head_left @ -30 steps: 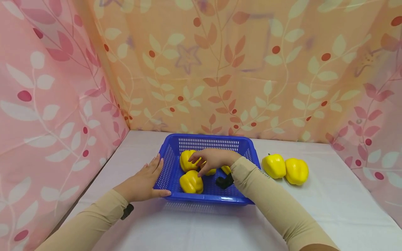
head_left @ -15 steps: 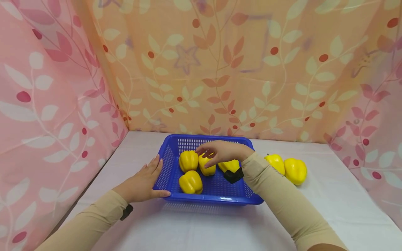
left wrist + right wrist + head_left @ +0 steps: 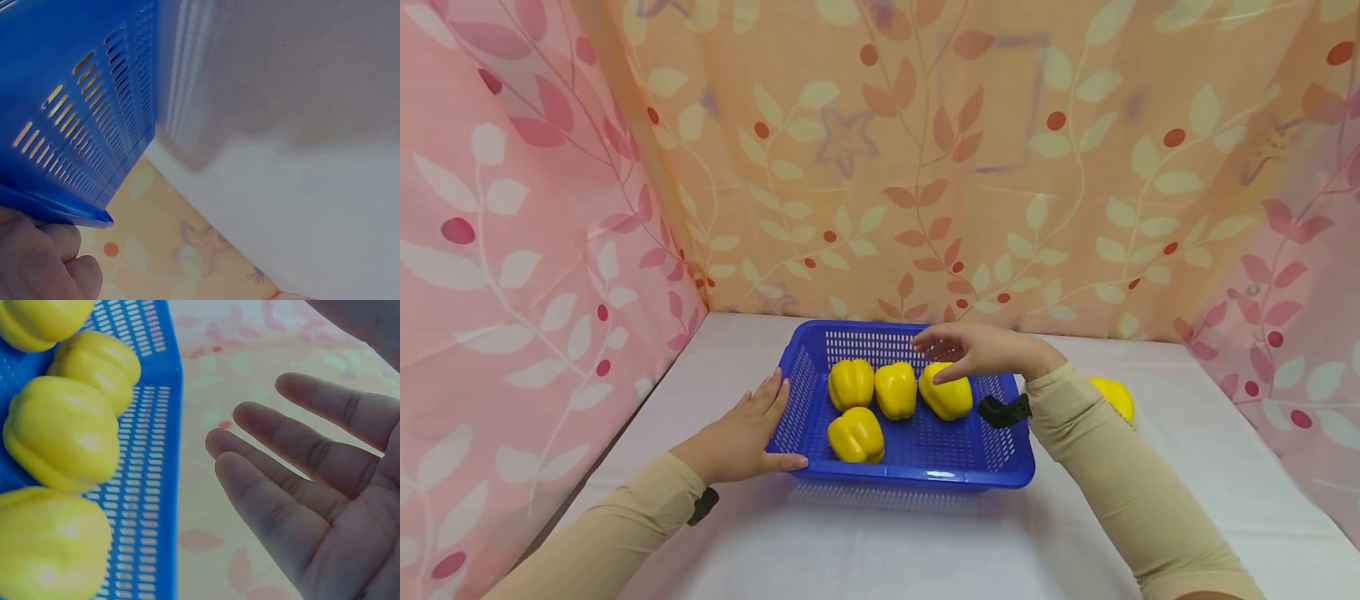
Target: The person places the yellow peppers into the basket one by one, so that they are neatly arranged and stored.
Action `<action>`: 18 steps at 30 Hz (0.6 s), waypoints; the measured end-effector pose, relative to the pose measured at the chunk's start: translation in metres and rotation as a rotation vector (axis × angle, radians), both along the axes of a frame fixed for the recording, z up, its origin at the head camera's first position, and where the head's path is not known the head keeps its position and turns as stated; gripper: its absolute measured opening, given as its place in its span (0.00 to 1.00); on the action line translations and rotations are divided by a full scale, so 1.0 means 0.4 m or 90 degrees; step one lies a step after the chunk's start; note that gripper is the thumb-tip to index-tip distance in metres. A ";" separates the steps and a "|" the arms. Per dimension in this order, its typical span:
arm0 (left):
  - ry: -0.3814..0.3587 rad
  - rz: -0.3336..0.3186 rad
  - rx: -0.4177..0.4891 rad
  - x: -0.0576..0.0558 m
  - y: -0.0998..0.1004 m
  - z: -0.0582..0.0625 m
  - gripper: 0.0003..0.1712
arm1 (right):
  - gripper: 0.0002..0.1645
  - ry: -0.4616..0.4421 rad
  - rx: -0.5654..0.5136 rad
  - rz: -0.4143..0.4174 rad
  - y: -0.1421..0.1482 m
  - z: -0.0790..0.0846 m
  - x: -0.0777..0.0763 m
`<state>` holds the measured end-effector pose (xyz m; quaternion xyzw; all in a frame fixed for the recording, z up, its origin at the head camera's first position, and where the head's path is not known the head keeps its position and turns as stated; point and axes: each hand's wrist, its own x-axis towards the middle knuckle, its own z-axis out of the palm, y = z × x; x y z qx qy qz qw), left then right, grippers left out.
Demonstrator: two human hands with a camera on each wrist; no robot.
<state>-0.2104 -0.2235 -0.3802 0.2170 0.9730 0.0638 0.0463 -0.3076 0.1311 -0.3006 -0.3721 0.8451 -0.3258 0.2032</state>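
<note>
A blue plastic basket (image 3: 917, 472) with slotted walls holds several yellow bell peppers. Three stand in a row toward the back: one on the left (image 3: 851, 385), one in the middle (image 3: 896, 392), one on the right (image 3: 949, 400). Another pepper (image 3: 856, 435) lies in front of the left one. My left hand (image 3: 737, 433) rests on the basket's left rim, fingers stretched along it and thumb on the front corner. Above the basket's back right part hovers my right hand (image 3: 985, 348), its fingers loosely bent and holding nothing; the right wrist view shows its fingers apart from the basket wall.
Outside the basket, another yellow bell pepper (image 3: 1116, 395) on the white-covered table (image 3: 865, 550) shows partly behind my right forearm. Floral cloth hangs behind (image 3: 880, 167) and on both sides. Each wrist wears a black strap mount.
My right hand has drawn away to the right from over the left and middle peppers, uncovering them. Its forearm now hides one table pepper. The left hand and basket stay put.
</note>
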 end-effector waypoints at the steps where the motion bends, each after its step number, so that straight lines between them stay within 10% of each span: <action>1: 0.000 0.000 -0.001 0.000 0.000 0.001 0.68 | 0.33 0.002 -0.005 -0.003 0.008 0.002 0.001; 18: -0.009 0.001 -0.002 0.005 0.005 0.011 0.67 | 0.35 0.006 -0.038 -0.066 0.160 0.012 0.018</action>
